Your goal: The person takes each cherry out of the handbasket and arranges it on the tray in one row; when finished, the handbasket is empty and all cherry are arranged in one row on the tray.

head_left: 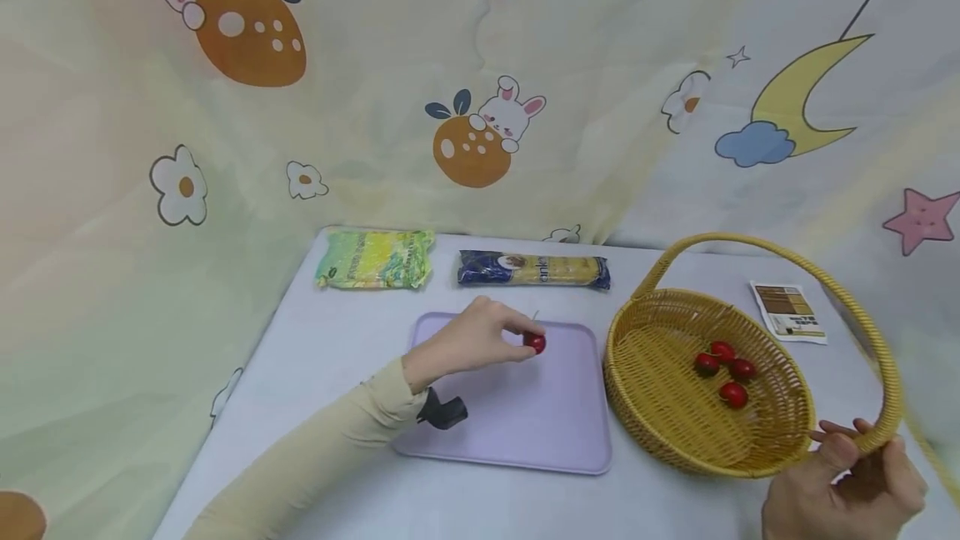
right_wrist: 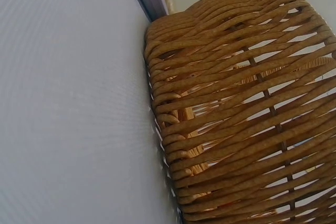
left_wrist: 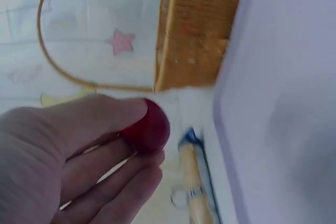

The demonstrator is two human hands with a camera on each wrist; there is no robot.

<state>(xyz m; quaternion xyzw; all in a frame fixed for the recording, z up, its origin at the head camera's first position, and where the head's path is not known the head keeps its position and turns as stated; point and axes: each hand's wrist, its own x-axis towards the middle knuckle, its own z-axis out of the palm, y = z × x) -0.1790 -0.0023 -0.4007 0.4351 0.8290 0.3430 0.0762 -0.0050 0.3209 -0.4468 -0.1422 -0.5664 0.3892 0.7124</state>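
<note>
"Which step is in hand?"

"Probably a transfer: your left grip (head_left: 480, 340) pinches one cherry (head_left: 535, 343) above the tray (head_left: 555, 415); your right grip (head_left: 840, 490) holds the handle (head_left: 891, 373) of the basket (head_left: 645, 432), right of the tray. Next likely calls for gentle release."

"Counts?"

"Five cherries, four in the basket; one basket, one tray; three packets (head_left: 375, 259), two behind the tray."

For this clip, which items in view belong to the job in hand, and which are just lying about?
Likely in the job:
red cherry, pinched by the left hand
purple tray, under that hand
basket, its handle held by the right hand
four cherries in the basket

Apparently just lying about:
green-and-yellow packet
blue-and-yellow packet
brown-and-white packet
</note>
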